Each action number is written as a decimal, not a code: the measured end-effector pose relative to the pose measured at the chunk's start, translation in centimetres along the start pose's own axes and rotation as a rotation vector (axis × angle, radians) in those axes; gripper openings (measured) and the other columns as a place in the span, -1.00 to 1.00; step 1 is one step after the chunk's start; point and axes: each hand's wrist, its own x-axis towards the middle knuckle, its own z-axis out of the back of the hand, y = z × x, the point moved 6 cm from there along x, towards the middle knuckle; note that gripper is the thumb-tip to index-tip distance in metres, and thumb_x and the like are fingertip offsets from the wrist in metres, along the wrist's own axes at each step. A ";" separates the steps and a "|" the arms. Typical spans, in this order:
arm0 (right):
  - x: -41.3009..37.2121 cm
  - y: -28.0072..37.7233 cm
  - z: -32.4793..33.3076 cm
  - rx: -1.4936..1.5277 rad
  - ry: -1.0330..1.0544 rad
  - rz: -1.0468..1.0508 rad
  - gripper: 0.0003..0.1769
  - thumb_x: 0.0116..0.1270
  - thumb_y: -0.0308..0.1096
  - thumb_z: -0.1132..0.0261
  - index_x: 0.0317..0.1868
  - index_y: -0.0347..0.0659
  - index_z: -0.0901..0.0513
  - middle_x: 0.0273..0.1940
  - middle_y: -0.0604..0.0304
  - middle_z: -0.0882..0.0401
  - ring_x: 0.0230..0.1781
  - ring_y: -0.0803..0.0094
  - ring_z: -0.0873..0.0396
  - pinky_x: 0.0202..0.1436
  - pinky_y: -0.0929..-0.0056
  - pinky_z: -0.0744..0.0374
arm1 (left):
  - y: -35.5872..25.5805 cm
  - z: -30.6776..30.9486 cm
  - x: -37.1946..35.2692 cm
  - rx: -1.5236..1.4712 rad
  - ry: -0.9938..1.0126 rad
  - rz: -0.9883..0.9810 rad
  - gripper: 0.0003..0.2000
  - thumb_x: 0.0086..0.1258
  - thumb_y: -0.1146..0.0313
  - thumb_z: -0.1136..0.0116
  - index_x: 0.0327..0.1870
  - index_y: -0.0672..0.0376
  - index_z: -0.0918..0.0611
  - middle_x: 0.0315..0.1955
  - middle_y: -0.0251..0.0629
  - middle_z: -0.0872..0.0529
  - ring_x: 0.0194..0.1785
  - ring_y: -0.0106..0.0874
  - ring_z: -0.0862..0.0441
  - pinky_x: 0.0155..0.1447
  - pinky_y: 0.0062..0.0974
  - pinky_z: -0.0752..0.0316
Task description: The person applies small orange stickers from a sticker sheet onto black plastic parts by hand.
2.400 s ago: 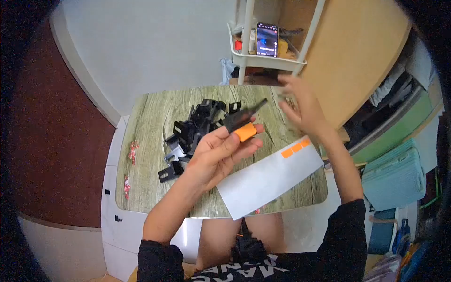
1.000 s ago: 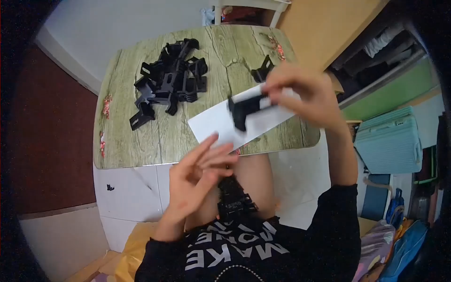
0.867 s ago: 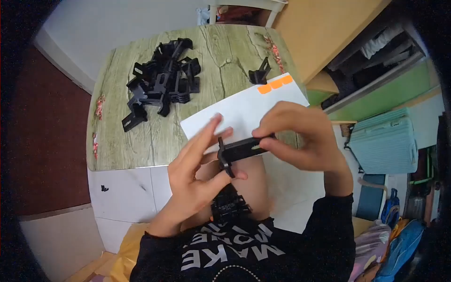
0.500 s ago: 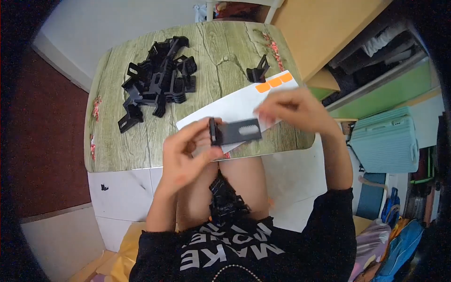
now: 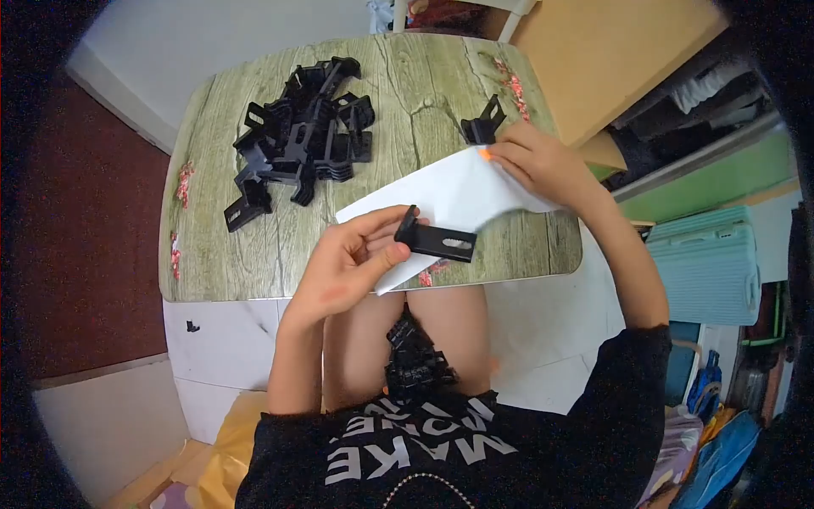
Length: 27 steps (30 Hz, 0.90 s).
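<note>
In my left hand (image 5: pixel 343 265) is a black L-shaped plastic bracket (image 5: pixel 445 243), gripped by its upright end between thumb and fingers. Its flat arm, with an oblong slot, points right over the table edge. My right hand (image 5: pixel 538 165) is closed in a pinch at an orange sticker (image 5: pixel 485 154) on the upper edge of a white sheet (image 5: pixel 424 188). The other stickers are hidden behind that hand, and the sheet bends up near it. Just beyond the fingertips stands another black bracket (image 5: pixel 482 127).
A heap of black brackets (image 5: pixel 301 144) lies on the left of the wood-patterned table (image 5: pixel 398 76). More black parts (image 5: pixel 415 360) rest between my thighs. One small black piece (image 5: pixel 192 326) is on the floor at left. A mint suitcase (image 5: pixel 699 267) stands at right.
My right hand has moved from above the sheet to its upper edge and pinched at an orange sticker. The sheet now bends there. My left hand still holds the bracket, slightly tilted.
</note>
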 end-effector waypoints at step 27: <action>1.5 12.6 7.4 0.897 -0.045 -0.182 -0.45 -0.13 -0.59 -0.32 0.00 -0.23 -0.51 0.08 0.01 -0.39 0.00 0.21 -0.40 0.07 0.35 -0.37 | -3.3 -2.9 -0.8 -0.712 0.230 -0.171 -0.57 0.21 0.54 0.00 0.14 0.41 -0.33 -0.06 0.20 -0.52 0.02 -0.08 -0.53 -0.05 -0.44 -0.55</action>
